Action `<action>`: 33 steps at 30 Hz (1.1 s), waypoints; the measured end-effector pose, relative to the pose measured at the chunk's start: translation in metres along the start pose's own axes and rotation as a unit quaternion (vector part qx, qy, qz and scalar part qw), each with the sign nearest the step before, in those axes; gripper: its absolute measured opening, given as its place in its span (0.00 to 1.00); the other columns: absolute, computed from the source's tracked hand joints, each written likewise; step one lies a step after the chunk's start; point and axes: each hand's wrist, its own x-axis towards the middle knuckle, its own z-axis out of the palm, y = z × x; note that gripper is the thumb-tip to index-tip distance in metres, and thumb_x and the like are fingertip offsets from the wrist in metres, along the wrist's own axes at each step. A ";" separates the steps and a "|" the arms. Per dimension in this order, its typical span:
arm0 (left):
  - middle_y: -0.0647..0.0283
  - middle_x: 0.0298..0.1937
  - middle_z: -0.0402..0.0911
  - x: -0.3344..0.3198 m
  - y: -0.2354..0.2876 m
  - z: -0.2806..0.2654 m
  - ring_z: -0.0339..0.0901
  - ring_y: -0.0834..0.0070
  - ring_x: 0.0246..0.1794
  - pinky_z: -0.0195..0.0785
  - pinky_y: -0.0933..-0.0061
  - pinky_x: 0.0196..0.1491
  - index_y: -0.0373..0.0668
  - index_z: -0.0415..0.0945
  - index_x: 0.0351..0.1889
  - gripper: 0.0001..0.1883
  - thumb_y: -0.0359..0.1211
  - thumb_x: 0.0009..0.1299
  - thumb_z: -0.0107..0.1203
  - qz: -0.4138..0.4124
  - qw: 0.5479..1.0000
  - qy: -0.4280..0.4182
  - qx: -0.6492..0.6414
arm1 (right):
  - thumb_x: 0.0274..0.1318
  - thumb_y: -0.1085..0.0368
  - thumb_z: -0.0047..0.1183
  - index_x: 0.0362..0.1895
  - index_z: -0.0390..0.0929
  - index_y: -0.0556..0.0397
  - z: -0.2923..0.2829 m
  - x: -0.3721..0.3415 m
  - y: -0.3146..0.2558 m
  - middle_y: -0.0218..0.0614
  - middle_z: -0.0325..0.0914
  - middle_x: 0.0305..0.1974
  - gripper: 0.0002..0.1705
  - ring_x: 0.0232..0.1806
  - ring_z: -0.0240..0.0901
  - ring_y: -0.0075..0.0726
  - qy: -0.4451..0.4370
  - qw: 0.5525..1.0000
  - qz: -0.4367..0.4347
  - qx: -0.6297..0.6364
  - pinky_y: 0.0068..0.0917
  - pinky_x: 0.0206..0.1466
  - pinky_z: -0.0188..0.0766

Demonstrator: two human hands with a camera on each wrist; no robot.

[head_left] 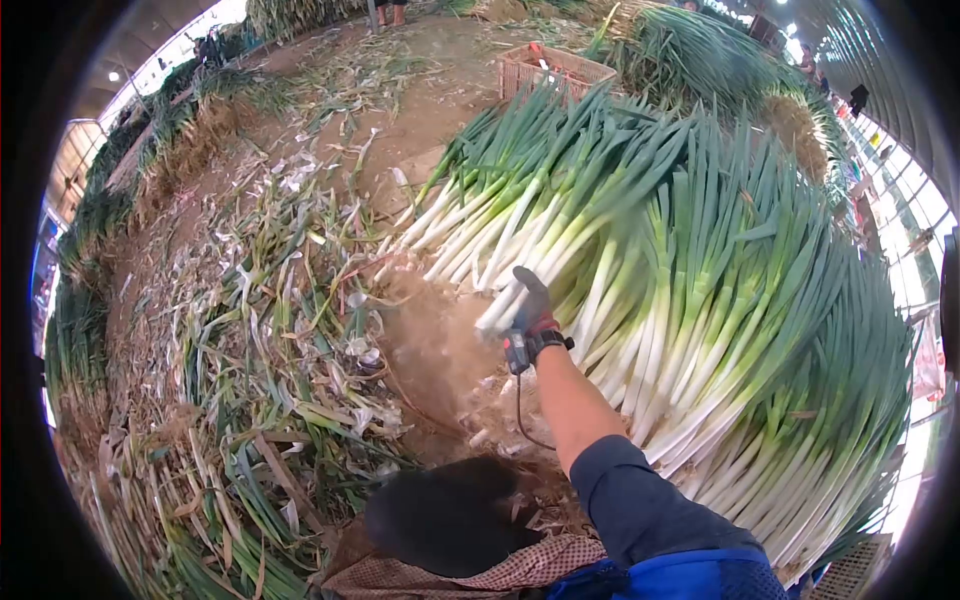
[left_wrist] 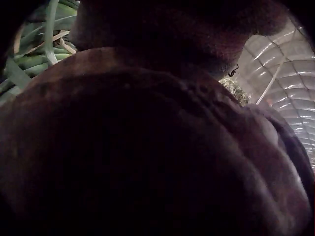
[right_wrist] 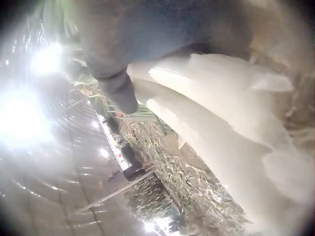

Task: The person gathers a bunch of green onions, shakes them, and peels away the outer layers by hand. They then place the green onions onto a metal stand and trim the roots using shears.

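Right hand (head_left: 535, 305), dark-gloved, one: I have it at mid-frame in the head view, closed round at least two thick white leek stalks (right_wrist: 197, 128). Exact count hidden by the glove. In the right wrist view its dark fingers wrap their near ends; the stalks slant to the lower right. One black wrist camera (head_left: 517, 353) with one thin cable, strapped by the cuff.

Left hand (left_wrist: 197, 29): I get only a dark, fuzzy knit mass along the top of the left wrist view. Too dim; I cannot tell how its fingers lie or whether it holds anything.

Leeks with green tops and white shanks (head_left: 690, 270): one broad spread, centre to lower right of the head view, dozens, too overlapped for me to count. Shanks point down and left, tops up and right. The gripped stalks lie at its left edge.

Surface: brown earthen floor (head_left: 425, 340), dusty, bare by the right hand. Loose leaf trimmings (head_left: 290, 340), beyond counting, cover the left half.

Room: one tan slatted crate (head_left: 555, 72), upper centre, just behind the spread. More leek piles at upper right and down the far left. One pair of bare lower legs (head_left: 392, 14) at the top edge. Curved ribbed roof (head_left: 865, 50) at upper right, with bright lights.
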 end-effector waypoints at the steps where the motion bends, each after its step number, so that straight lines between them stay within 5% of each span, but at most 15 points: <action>1: 0.47 0.72 0.73 0.000 0.004 -0.001 0.68 0.53 0.73 0.66 0.58 0.71 0.39 0.71 0.73 0.28 0.49 0.84 0.46 -0.004 1.000 -0.001 0.000 | 0.56 0.51 0.65 0.59 0.77 0.48 0.002 0.011 0.006 0.38 0.78 0.48 0.29 0.46 0.76 0.43 -0.029 0.999 0.004 0.014 0.45 0.51 0.78; 2: 0.47 0.72 0.73 0.000 0.007 -0.002 0.69 0.52 0.73 0.66 0.57 0.71 0.39 0.71 0.73 0.28 0.49 0.84 0.46 -0.008 1.000 -0.002 -0.001 | 0.57 0.50 0.65 0.59 0.77 0.48 0.006 0.019 0.010 0.38 0.78 0.48 0.29 0.46 0.76 0.43 -0.058 0.998 0.008 0.028 0.45 0.51 0.78; 5: 0.46 0.72 0.73 -0.003 0.010 -0.008 0.69 0.51 0.72 0.65 0.57 0.71 0.39 0.71 0.72 0.29 0.49 0.84 0.46 -0.023 1.000 -0.006 -0.002 | 0.59 0.46 0.65 0.59 0.78 0.49 0.002 0.032 0.010 0.38 0.80 0.46 0.30 0.46 0.77 0.43 0.042 0.995 0.082 -0.045 0.47 0.51 0.78; 8: 0.47 0.72 0.73 -0.006 0.008 -0.011 0.71 0.52 0.71 0.67 0.56 0.70 0.40 0.71 0.72 0.27 0.47 0.84 0.47 -0.025 1.000 0.010 -0.009 | 0.59 0.41 0.65 0.55 0.80 0.50 -0.045 0.098 0.040 0.36 0.81 0.39 0.30 0.37 0.78 0.41 0.017 0.985 0.039 -0.170 0.44 0.44 0.79; 11: 0.45 0.69 0.76 -0.005 -0.039 0.000 0.75 0.52 0.67 0.69 0.56 0.67 0.36 0.72 0.70 0.25 0.42 0.83 0.51 0.109 0.985 0.012 0.133 | 0.62 0.41 0.63 0.47 0.82 0.48 -0.053 0.075 0.052 0.29 0.77 0.29 0.25 0.24 0.70 0.30 -0.007 0.850 -0.046 -0.525 0.32 0.29 0.71; 13: 0.45 0.68 0.76 0.000 0.008 0.008 0.79 0.53 0.61 0.71 0.59 0.63 0.32 0.74 0.67 0.24 0.36 0.77 0.58 -0.155 0.976 0.081 -0.130 | 0.63 0.37 0.60 0.43 0.86 0.53 -0.032 -0.006 0.059 0.36 0.81 0.31 0.29 0.31 0.78 0.34 -0.113 0.779 -0.070 -0.613 0.35 0.39 0.77; 14: 0.45 0.67 0.76 -0.006 0.015 0.004 0.78 0.55 0.61 0.70 0.59 0.63 0.31 0.74 0.66 0.23 0.37 0.79 0.56 -0.111 0.985 0.075 -0.111 | 0.66 0.45 0.61 0.42 0.83 0.49 -0.026 -0.044 0.069 0.24 0.77 0.30 0.20 0.27 0.73 0.23 -0.161 0.843 0.009 -0.513 0.26 0.29 0.70; 16: 0.46 0.65 0.78 -0.011 0.015 -0.008 0.77 0.57 0.61 0.69 0.60 0.64 0.31 0.75 0.65 0.22 0.38 0.81 0.53 -0.058 0.992 0.055 -0.100 | 0.67 0.48 0.61 0.45 0.84 0.49 -0.012 -0.112 0.091 0.26 0.82 0.36 0.18 0.34 0.78 0.22 -0.159 0.857 0.070 -0.486 0.24 0.34 0.75; 17: 0.47 0.63 0.79 -0.009 0.013 -0.007 0.76 0.59 0.61 0.68 0.61 0.64 0.31 0.75 0.65 0.22 0.38 0.81 0.52 -0.043 0.991 0.045 -0.121 | 0.64 0.50 0.62 0.48 0.84 0.52 -0.044 -0.101 0.128 0.34 0.87 0.40 0.20 0.39 0.84 0.31 -0.196 0.829 0.065 -0.520 0.32 0.41 0.80; 20: 0.50 0.61 0.79 -0.013 -0.006 0.001 0.75 0.61 0.60 0.66 0.63 0.65 0.31 0.75 0.64 0.22 0.38 0.82 0.50 -0.038 0.982 0.073 -0.171 | 0.62 0.53 0.60 0.47 0.85 0.55 -0.072 -0.142 0.179 0.45 0.87 0.41 0.19 0.43 0.85 0.47 -0.239 0.652 -0.007 -0.720 0.41 0.48 0.80; 23: 0.46 0.61 0.77 -0.022 0.000 -0.005 0.75 0.58 0.60 0.66 0.62 0.64 0.28 0.73 0.64 0.23 0.38 0.81 0.51 -0.040 0.984 0.076 -0.154 | 0.60 0.55 0.58 0.44 0.85 0.57 -0.108 -0.148 0.218 0.55 0.85 0.42 0.18 0.48 0.83 0.60 -0.210 0.492 -0.013 -0.845 0.45 0.53 0.78; 26: 0.46 0.61 0.77 -0.021 -0.006 -0.003 0.75 0.58 0.60 0.65 0.62 0.65 0.28 0.74 0.64 0.23 0.38 0.80 0.51 -0.048 0.984 0.083 -0.148 | 0.59 0.58 0.56 0.43 0.86 0.56 -0.131 -0.141 0.239 0.57 0.85 0.43 0.16 0.49 0.82 0.62 -0.237 0.549 0.021 -0.801 0.45 0.54 0.77; 29: 0.48 0.61 0.78 -0.018 -0.002 -0.003 0.75 0.58 0.60 0.65 0.62 0.65 0.28 0.74 0.63 0.22 0.37 0.80 0.51 -0.063 0.984 0.086 -0.141 | 0.59 0.57 0.57 0.44 0.85 0.55 -0.122 -0.129 0.249 0.56 0.85 0.44 0.17 0.50 0.82 0.61 -0.260 0.531 -0.017 -0.807 0.47 0.53 0.77; 32: 0.48 0.61 0.79 -0.016 0.012 -0.008 0.75 0.58 0.60 0.65 0.62 0.66 0.27 0.75 0.63 0.22 0.35 0.78 0.51 -0.090 0.984 0.080 -0.132 | 0.57 0.51 0.58 0.43 0.85 0.53 -0.102 -0.102 0.269 0.56 0.85 0.43 0.20 0.50 0.81 0.64 -0.262 0.619 -0.030 -0.740 0.53 0.56 0.75; 33: 0.48 0.60 0.79 -0.014 0.015 -0.010 0.76 0.58 0.60 0.65 0.62 0.66 0.27 0.75 0.62 0.22 0.34 0.77 0.51 -0.098 0.984 0.079 -0.127 | 0.59 0.53 0.59 0.51 0.86 0.52 -0.093 -0.087 0.276 0.57 0.84 0.48 0.21 0.53 0.82 0.60 -0.245 0.560 0.033 -0.791 0.48 0.56 0.76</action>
